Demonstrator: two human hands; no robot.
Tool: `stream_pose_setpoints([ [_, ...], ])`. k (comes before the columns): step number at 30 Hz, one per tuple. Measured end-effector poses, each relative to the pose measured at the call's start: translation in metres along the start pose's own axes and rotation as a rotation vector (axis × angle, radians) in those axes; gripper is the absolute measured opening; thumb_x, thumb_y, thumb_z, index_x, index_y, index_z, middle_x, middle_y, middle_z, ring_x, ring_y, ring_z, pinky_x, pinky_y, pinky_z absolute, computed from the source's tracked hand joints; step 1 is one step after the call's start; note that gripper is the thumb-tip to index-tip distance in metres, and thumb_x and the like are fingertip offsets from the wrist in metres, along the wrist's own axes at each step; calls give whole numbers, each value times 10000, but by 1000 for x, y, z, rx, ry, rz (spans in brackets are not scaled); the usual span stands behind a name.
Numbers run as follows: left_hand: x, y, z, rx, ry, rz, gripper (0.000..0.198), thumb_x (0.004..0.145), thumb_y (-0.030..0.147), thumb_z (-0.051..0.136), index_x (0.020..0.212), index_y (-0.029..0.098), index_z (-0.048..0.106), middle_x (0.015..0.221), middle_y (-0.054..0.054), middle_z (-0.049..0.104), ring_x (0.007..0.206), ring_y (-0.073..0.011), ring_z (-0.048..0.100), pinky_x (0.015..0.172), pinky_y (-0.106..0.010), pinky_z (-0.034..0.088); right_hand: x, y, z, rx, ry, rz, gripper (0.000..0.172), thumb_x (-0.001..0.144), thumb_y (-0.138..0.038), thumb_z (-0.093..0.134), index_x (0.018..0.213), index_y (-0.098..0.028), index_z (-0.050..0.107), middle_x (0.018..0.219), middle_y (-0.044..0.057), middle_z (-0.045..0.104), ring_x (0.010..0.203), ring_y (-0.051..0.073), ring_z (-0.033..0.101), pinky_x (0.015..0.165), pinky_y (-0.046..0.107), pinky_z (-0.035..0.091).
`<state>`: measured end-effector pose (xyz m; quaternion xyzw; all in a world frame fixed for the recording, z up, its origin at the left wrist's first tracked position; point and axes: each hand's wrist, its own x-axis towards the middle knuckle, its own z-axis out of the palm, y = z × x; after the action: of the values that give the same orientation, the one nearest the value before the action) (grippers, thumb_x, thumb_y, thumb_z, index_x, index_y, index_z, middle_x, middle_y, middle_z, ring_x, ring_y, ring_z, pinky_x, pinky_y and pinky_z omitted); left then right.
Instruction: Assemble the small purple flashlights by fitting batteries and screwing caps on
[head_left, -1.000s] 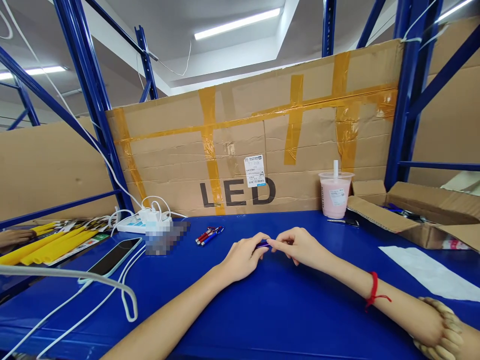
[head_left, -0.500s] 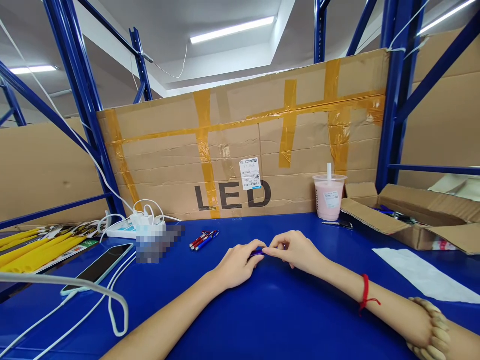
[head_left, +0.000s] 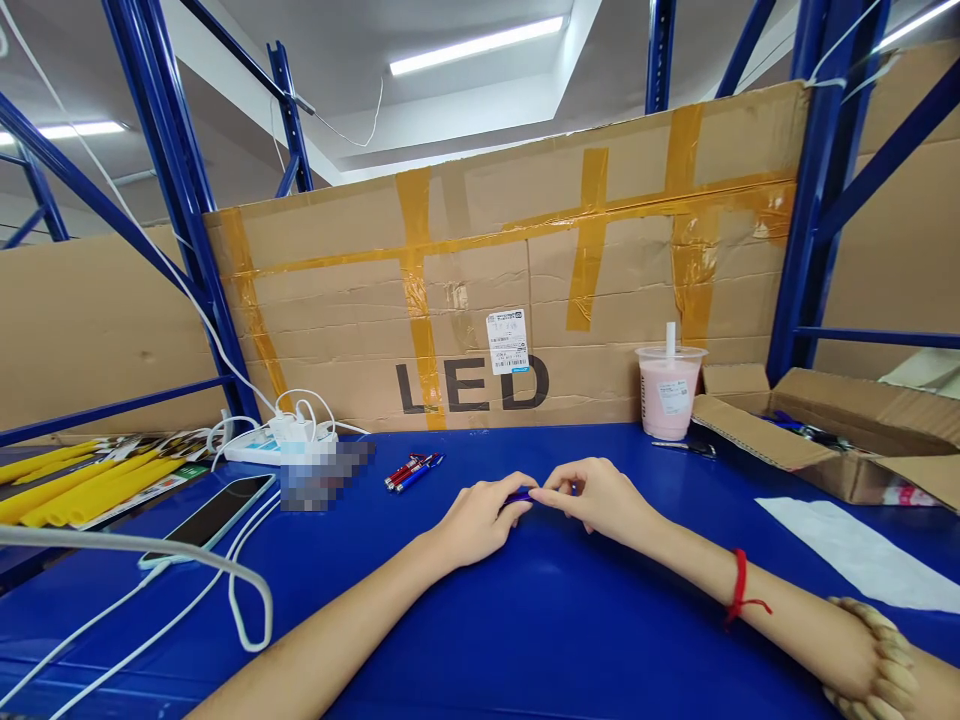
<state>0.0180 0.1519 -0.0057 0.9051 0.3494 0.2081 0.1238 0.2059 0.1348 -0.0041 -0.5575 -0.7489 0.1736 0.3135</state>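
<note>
Just above the middle of the blue tabletop, my left hand (head_left: pixel 484 522) pinches a slim blue pen (head_left: pixel 519 496) between thumb and fingers. Most of the pen is covered by the fingers. My right hand (head_left: pixel 596 494) is closed, its thumb and index finger meeting at the pen's right end, so the fingertips of both hands almost touch. What else the right fingers may hold is hidden. Left of my hands, several red and blue pens (head_left: pixel 414 472) lie together in a small bunch.
A pink drink in a cup (head_left: pixel 667 395), a black pen (head_left: pixel 684 449) and an open cardboard box (head_left: pixel 810 470) stand or lie at right, near white paper (head_left: pixel 855 550). At left are a phone (head_left: pixel 210 520), a power strip (head_left: pixel 255 448), white cables and yellow tubes (head_left: pixel 120 490).
The view has shifted slightly, so the surroundings sit a little further right. Both hands keep their pinch on the pen, with hardly any movement.
</note>
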Motion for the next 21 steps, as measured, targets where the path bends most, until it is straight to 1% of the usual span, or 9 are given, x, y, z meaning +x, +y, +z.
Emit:
stream_pose_setpoints([
  [5, 1, 4, -1, -2, 72, -80, 273, 914, 247, 341, 1133, 294, 496, 712, 43, 620, 689, -150, 598, 616, -233, 400, 2, -2, -2, 31, 130, -77, 318, 750, -519, 585, 770, -220, 692, 650, -26, 632, 397, 83, 523, 462, 214, 377],
  [7, 0, 7, -2, 14, 89, -92, 270, 914, 252, 341, 1131, 289, 497, 734, 37, 628, 693, -155, 599, 611, -236, 400, 2, -1, -3, 74, 156, -106, 311, 753, -503, 592, 815, -216, 694, 706, -13, 650, 398, 82, 524, 450, 215, 384],
  [10, -1, 11, -3, 33, 101, -109, 264, 911, 251, 352, 1127, 284, 500, 753, 30, 641, 704, -161, 606, 625, -241, 409, 3, 1, -3, 109, 147, -150, 298, 754, -485, 603, 843, -219, 702, 822, 7, 668, 401, 74, 526, 431, 215, 392],
  [13, -1, 12, -2, 33, 96, -122, 254, 905, 240, 363, 1109, 280, 510, 756, 29, 648, 711, -168, 610, 624, -244, 409, 4, 6, -3, 124, 98, -192, 297, 761, -479, 603, 865, -225, 716, 899, 20, 661, 412, 69, 537, 444, 220, 420],
  [21, -1, 11, 0, -33, 128, -130, 245, 914, 249, 351, 1060, 283, 544, 754, 39, 642, 744, -156, 600, 624, -230, 399, 7, 9, -6, 153, 65, -257, 367, 741, -530, 612, 849, -199, 729, 889, 46, 648, 411, 68, 532, 438, 227, 441],
])
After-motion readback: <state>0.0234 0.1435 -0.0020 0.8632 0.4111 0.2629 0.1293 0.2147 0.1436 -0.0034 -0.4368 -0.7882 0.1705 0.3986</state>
